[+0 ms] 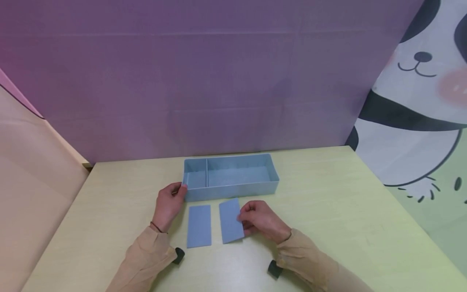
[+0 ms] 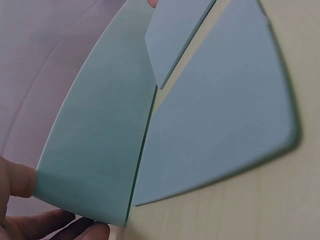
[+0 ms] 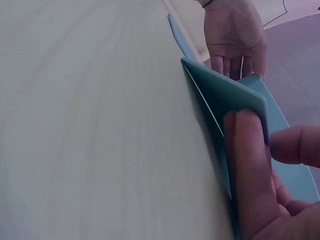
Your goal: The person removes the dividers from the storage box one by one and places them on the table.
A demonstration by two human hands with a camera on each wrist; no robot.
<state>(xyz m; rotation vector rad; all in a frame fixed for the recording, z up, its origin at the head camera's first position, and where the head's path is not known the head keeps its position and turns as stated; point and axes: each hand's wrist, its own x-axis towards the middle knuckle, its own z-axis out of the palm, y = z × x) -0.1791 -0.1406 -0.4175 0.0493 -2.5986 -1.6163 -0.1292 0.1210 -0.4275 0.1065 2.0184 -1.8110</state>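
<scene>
A shallow blue box (image 1: pixel 233 191) with an upright divider (image 1: pixel 206 173) stands toward the back of the table, one small and one long compartment side by side. My left hand (image 1: pixel 168 205) grips its left front corner, the thumb on the front wall (image 2: pixel 100 120). In front of the box, a blue rectangular panel (image 1: pixel 199 226) lies flat on the table. My right hand (image 1: pixel 263 219) pinches a second blue panel (image 1: pixel 230 222) by its right edge, thumb on top and fingers beneath. That edge is raised, so the panel tilts, as the right wrist view shows.
A pale wooden table (image 1: pixel 328 211) carries everything. Behind it rises a purple cloth backdrop (image 1: pixel 219 81); a panda print (image 1: pixel 416 93) hangs at the right and a pale cloth (image 1: pixel 33 174) at the left. A black band piece (image 1: pixel 178 256) sticks out by the left sleeve.
</scene>
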